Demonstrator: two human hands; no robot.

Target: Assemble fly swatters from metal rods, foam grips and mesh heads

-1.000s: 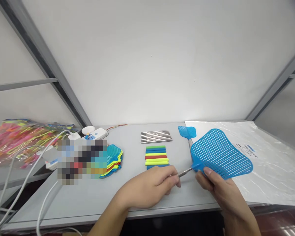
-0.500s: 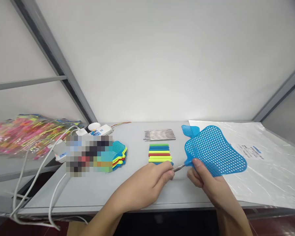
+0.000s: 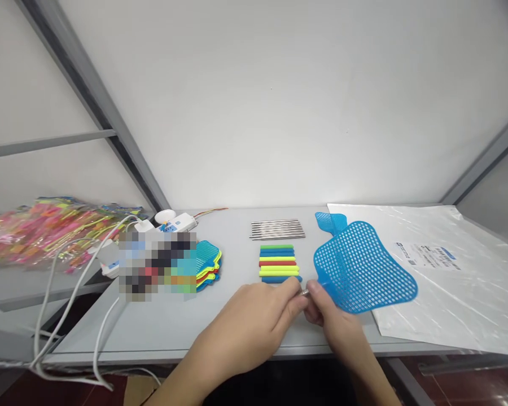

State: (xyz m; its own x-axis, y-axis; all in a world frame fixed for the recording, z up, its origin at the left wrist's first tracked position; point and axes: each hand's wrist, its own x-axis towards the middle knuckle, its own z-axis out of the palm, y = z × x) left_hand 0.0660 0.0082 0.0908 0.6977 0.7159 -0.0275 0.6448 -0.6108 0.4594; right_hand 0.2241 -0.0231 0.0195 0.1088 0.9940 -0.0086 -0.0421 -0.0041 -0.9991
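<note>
My left hand (image 3: 258, 318) is closed around a metal rod (image 3: 305, 292), of which only a short ribbed end shows between my hands. My right hand (image 3: 336, 318) pinches the neck of a blue fly swatter head (image 3: 366, 268), a perforated plastic panel pointing right over the table. Both hands almost touch, and the exact joint of rod and neck is covered by my fingers. Just behind my left hand lies a row of coloured plastic handle tubes (image 3: 278, 262) in green, blue, yellow and red. Farther back, several silver rods (image 3: 277, 229) lie side by side.
Another blue swatter piece (image 3: 332, 221) lies at the back, beside a white plastic bag (image 3: 444, 293) with a label. Stacked swatter heads (image 3: 209, 262), power strips (image 3: 180, 223) and white cables (image 3: 63, 293) are on the left. Bagged colourful items (image 3: 59, 231) lie beyond.
My right hand has moved left towards my left hand, bringing the swatter head with it. Less of the rod shows between them. The view has shifted slightly.
</note>
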